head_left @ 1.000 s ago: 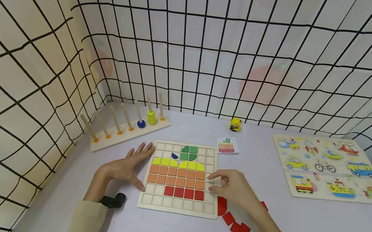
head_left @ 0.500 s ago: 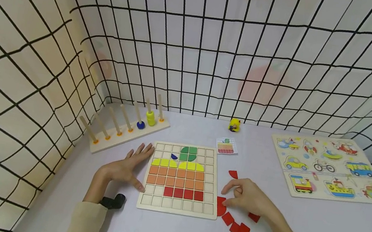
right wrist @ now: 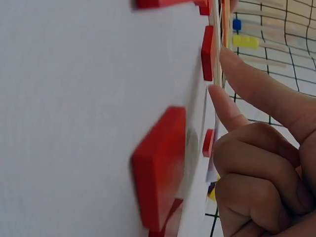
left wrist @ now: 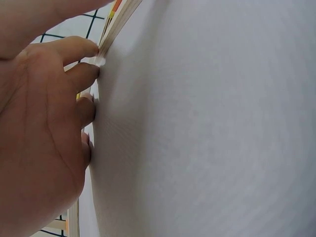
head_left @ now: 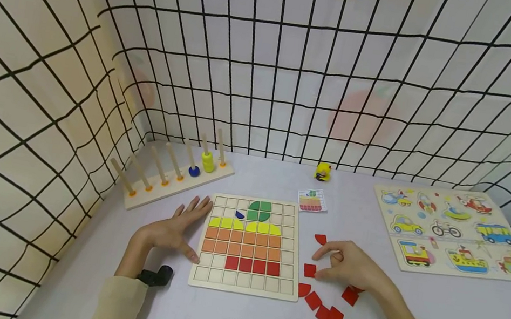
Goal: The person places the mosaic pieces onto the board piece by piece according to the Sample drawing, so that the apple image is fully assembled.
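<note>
My left hand (head_left: 176,230) rests with spread fingers along the left edge of a wooden grid board (head_left: 287,285); its thumb overlaps the board's lower left side. The board bears green, blue, yellow and orange tiles and a row of red square tiles (head_left: 245,265). My right hand (head_left: 346,265) is over the table right of the board, thumb and index finger apart, other fingers curled. Its thumb tip is right at a loose red square tile (head_left: 309,270), seen edge-on in the right wrist view. A red quarter-round tile (head_left: 320,239) lies beyond the index finger.
More red tiles (head_left: 323,315) lie below the right hand, with a red quarter-round (head_left: 303,290) against the board. A picture card (head_left: 312,200), yellow toy duck (head_left: 323,172), peg stand (head_left: 173,183) and vehicle puzzle (head_left: 449,208) stand farther back, before a black net.
My right hand has left the board's right side and moved right. A red square tile has shifted up and away from the quarter-round tile by the board. The left hand stays put.
</note>
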`<state>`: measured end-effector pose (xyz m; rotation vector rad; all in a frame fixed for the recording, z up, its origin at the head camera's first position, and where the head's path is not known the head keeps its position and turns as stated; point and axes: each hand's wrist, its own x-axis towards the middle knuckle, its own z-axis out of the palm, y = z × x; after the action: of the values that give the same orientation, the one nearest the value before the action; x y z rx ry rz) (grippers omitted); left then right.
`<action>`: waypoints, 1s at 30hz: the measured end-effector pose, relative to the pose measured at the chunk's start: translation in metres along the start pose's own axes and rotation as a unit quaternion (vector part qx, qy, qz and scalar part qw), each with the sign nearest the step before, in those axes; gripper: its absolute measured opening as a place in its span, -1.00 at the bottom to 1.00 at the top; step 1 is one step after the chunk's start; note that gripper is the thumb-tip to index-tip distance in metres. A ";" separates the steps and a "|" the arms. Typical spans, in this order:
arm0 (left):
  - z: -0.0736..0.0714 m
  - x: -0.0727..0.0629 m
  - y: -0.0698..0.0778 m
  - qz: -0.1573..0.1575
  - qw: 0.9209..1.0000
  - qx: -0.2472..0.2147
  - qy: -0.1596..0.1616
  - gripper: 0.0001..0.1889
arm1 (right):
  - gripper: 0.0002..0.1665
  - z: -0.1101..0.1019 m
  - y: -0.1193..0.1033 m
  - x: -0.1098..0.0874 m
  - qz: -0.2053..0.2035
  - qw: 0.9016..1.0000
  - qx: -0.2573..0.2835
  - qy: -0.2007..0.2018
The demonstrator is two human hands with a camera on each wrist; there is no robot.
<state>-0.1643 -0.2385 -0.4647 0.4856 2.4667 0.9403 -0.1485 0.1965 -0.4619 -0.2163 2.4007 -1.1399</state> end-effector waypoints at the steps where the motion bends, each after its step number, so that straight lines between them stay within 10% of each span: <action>1: 0.000 0.000 0.000 0.000 1.000 0.000 0.000 0.47 | -0.64 0.000 0.000 0.000 -0.003 1.000 0.003 -0.010; 18: 0.000 -0.001 0.001 -0.006 1.000 -0.002 0.000 0.48 | -0.85 -0.001 -0.005 -0.006 -0.002 0.998 -0.055 0.011; 30: -0.001 0.000 0.003 -0.012 1.000 0.004 -0.003 0.48 | -0.61 0.001 -0.004 -0.004 -0.014 0.999 -0.029 -0.021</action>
<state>-0.1644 -0.2371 -0.4623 0.4592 2.4658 0.9183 -0.1444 0.1945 -0.4582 -0.2922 2.4030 -1.0675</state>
